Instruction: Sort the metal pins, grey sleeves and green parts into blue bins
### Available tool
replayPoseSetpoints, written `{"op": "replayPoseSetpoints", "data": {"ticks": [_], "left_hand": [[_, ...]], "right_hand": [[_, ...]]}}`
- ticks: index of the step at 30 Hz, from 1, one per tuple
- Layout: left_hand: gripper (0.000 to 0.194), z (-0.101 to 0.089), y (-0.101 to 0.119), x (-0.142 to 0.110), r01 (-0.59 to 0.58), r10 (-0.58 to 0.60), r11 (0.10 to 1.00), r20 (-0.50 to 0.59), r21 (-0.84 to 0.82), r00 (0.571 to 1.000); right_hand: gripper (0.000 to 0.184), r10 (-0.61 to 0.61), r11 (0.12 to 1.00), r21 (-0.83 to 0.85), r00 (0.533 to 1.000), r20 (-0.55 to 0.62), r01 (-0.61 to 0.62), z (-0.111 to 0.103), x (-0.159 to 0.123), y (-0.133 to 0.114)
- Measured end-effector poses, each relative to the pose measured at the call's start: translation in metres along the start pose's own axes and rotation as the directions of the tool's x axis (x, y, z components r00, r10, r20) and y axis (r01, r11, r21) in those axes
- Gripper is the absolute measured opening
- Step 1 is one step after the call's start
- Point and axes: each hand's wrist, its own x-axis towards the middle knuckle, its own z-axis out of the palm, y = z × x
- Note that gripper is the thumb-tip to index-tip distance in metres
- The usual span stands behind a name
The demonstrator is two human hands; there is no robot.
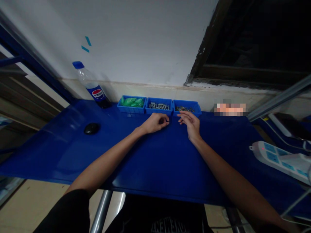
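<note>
My left hand (pixel 155 123) rests on the blue table (pixel 157 161) just in front of the middle blue bin (pixel 159 106). Its fingers are curled, pinching something tiny and dark that I cannot make out. My right hand (pixel 190 124) lies a little to its right, in front of the right blue bin (pixel 186 108), with fingers bent and partly spread and nothing visible in them. The middle bin holds small grey metal parts. Dark small parts fill the right bin. The left bin (pixel 131 104) holds green pieces.
A plastic cola bottle (pixel 91 84) stands at the back left by the wall. A black computer mouse (pixel 91 128) lies on the left. A white power strip (pixel 282 158) sits at the right edge. Metal frame rails run along both sides.
</note>
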Motion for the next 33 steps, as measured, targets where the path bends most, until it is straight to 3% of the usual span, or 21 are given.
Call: {"op": "replayPoseSetpoints", "data": {"ticks": [4, 7, 9, 13, 16, 20, 33], "left_hand": [[0.012, 0.006, -0.001, -0.008, 0.055, -0.057, 0.997, 0.027, 0.062, 0.998], [0.014, 0.006, -0.001, -0.016, 0.073, -0.074, 0.993, 0.009, 0.093, 0.997], [0.014, 0.006, -0.002, -0.02, 0.068, -0.068, 0.994, -0.001, 0.086, 0.998], [0.011, 0.007, -0.008, -0.024, 0.048, -0.045, 0.997, -0.045, 0.056, 0.998], [0.013, 0.009, -0.01, -0.027, 0.033, -0.029, 0.998, -0.077, 0.047, 0.997], [0.014, 0.012, -0.008, -0.031, 0.028, -0.02, 0.997, -0.11, 0.071, 0.994], [0.012, 0.014, -0.006, -0.034, 0.006, 0.007, 0.994, -0.123, 0.105, 0.992]], "right_hand": [[0.027, 0.031, 0.99, -0.139, 0.992, 0.12, -0.014, 0.002, -0.004, 0.001], [0.038, -0.03, 0.935, -0.344, 0.985, 0.168, 0.087, 0.004, -0.009, -0.001], [0.044, -0.092, 0.852, -0.488, 0.972, 0.215, 0.189, 0.006, -0.012, -0.004], [0.043, -0.145, 0.606, -0.698, 0.916, 0.374, 0.381, 0.009, -0.019, -0.01], [0.039, -0.094, 0.461, -0.775, 0.892, 0.442, 0.433, 0.011, -0.022, -0.013], [0.033, 0.022, 0.354, -0.832, 0.885, 0.465, 0.428, 0.014, -0.022, -0.014], [0.032, 0.033, 0.401, -0.816, 0.884, 0.467, 0.416, 0.011, -0.019, -0.01]]}}
